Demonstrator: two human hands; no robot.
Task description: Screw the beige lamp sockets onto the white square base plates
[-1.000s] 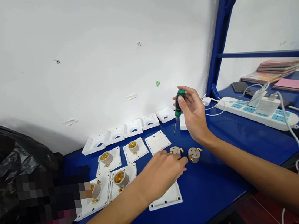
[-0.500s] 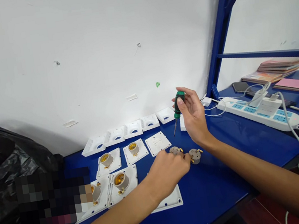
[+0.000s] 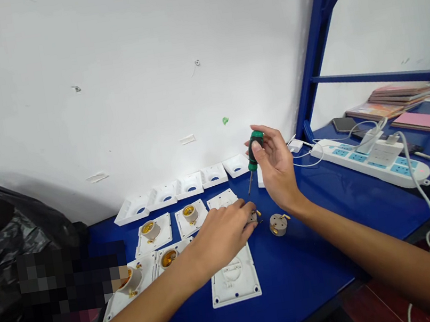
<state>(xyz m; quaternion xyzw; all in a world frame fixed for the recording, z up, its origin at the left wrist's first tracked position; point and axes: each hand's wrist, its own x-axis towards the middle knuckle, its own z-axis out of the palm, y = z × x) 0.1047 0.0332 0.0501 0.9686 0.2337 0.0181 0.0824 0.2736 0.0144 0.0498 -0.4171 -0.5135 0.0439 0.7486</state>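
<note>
My right hand [image 3: 276, 165] is closed around the green and black handle of a screwdriver [image 3: 255, 150], its thin shaft angled down above the table. With thumb and fingertips, my left hand [image 3: 223, 232] grips a grey round lamp socket [image 3: 252, 217] with brass terminals, partly hidden by the fingers. A second lamp socket [image 3: 278, 224] lies face down just to the right, apart from both hands. Beneath my left hand and wrist are a white base plate [image 3: 234, 287] and part of another plate [image 3: 223, 198]. Further left, several white plates carry upright sockets [image 3: 150, 230] with brass threads.
White square covers [image 3: 188, 185] with round holes line the wall. A black plastic bag [image 3: 18, 228] bulges at the left. On the right are a white power strip [image 3: 369, 162] with cables, a blue metal frame [image 3: 313, 49], a phone [image 3: 345, 124] and stacked booklets [image 3: 399, 96].
My left hand has shifted left from between the two loose sockets onto the left one. The right hand still holds the screwdriver in nearly the same place. The view has shifted slightly.
</note>
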